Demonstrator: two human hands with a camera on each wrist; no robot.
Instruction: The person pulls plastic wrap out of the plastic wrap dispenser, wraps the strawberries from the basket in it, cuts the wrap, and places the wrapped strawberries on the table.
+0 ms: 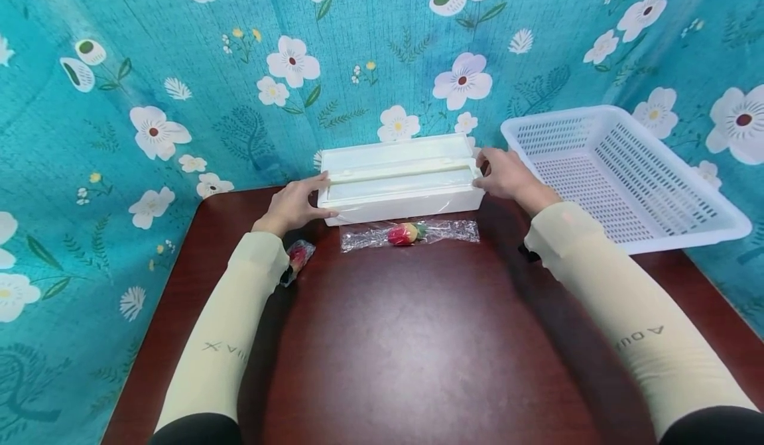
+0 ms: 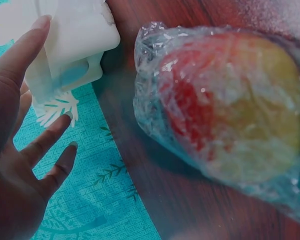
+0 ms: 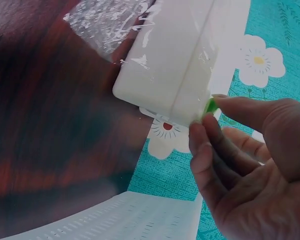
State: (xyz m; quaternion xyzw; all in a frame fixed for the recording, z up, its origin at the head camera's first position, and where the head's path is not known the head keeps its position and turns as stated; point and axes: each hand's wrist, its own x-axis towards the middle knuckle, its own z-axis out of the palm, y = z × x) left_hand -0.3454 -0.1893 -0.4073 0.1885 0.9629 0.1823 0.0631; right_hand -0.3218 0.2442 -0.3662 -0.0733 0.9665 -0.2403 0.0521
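A long white cling film dispenser (image 1: 406,199) lies at the back of the table with its hinged lid raised. My left hand (image 1: 295,203) grips its left end, thumb at the front and index finger at the top edge; the other fingers are spread in the left wrist view. At the right end, my right hand (image 1: 507,173) pinches a small green tab (image 3: 211,105) between thumb and fingers. A red-and-yellow fruit (image 1: 402,234) with a green leaf lies on crinkled clear film (image 1: 450,230) before the dispenser. Beside my left wrist is another such fruit (image 2: 235,105), wrapped in film.
A white perforated plastic basket (image 1: 597,186) stands at the right, tilted against the flowered teal cloth (image 1: 370,47) that hangs behind and beside the table. The dark red-brown tabletop (image 1: 412,339) stretches toward me between my sleeved forearms.
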